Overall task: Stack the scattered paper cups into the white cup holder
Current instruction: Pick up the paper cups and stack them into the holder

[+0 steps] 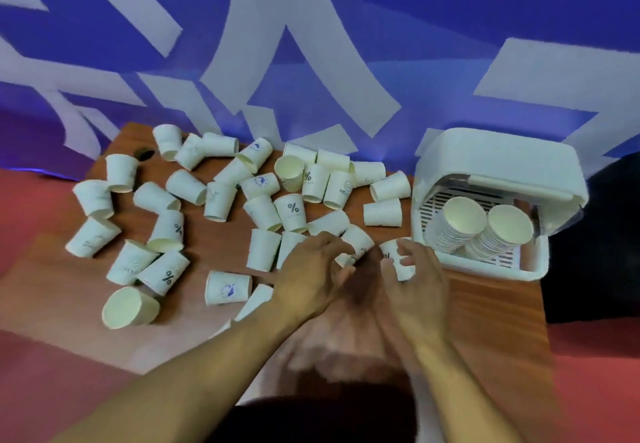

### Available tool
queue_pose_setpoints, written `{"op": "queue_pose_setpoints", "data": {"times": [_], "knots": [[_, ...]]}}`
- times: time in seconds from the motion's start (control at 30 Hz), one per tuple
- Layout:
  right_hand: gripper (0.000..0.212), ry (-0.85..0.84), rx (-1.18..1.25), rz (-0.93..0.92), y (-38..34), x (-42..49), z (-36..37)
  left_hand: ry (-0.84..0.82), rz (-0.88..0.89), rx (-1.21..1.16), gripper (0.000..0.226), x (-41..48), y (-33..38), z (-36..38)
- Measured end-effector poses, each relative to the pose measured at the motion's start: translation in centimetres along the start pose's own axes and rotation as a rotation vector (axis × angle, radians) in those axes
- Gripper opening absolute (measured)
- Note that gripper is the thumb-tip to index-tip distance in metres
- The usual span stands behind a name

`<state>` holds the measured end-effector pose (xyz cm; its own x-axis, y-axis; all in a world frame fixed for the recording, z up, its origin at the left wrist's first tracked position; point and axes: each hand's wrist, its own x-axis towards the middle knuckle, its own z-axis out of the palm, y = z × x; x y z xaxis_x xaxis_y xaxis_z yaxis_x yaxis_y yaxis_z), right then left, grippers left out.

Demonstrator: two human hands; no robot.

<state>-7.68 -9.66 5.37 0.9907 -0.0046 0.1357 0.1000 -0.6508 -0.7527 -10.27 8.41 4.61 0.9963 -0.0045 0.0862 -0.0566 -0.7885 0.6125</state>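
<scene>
Loose paper cups (221,200) are crowding the left and middle of the table (495,307), leaving just thin gaps. Bare wood is showing along the near-left edge and the front-right corner. The white cup holder (533,269) is blocking the right side, its raised lid (498,158) hanging over two cup stacks (464,221), with the front facing open. The left hand (311,280) and right hand (419,283) are plugging the gap beside it, each gripping a cup (391,252).

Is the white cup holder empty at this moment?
No, a left cup stack and a right cup stack lean inside the white cup holder.
</scene>
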Motion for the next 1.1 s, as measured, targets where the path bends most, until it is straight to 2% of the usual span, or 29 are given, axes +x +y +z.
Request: {"op": "queue_pose_setpoints", "data": {"times": [0.2,0.37,0.47,0.6,0.73,0.97,1.1], "knots": [[0.029,-0.294,-0.022,0.015,-3.9,-2.5,4.0,0.082,-0.262,-0.010,0.020,-6.7,-5.2,-3.4],[0.028,-0.502,-0.057,0.004,-5.7,-4.8,8.3,0.131,-0.577,-0.067,0.018,-11.5,-9.5,-5.4],[0.027,-0.613,-0.105,-0.011,-6.6,-6.6,10.6,0.151,-0.703,-0.057,0.024,-13.5,-11.9,-5.8],[0.026,-0.772,-0.191,-0.040,-7.9,-9.1,13.1,0.098,-0.688,-0.038,0.016,-15.5,-13.9,-6.1],[0.028,-0.886,-0.254,-0.048,-9.1,-10.8,15.5,0.043,-0.655,-0.063,0.018,-16.4,-16.1,-5.8],[0.030,-0.905,-0.393,0.001,-10.2,-13.0,18.8,0.080,-0.729,-0.172,0.024,-14.8,-18.7,-5.0],[0.029,-0.904,-0.484,-0.017,-10.6,-13.3,20.0,0.110,-0.765,-0.260,0.014,-13.9,-19.9,-4.5]]}}
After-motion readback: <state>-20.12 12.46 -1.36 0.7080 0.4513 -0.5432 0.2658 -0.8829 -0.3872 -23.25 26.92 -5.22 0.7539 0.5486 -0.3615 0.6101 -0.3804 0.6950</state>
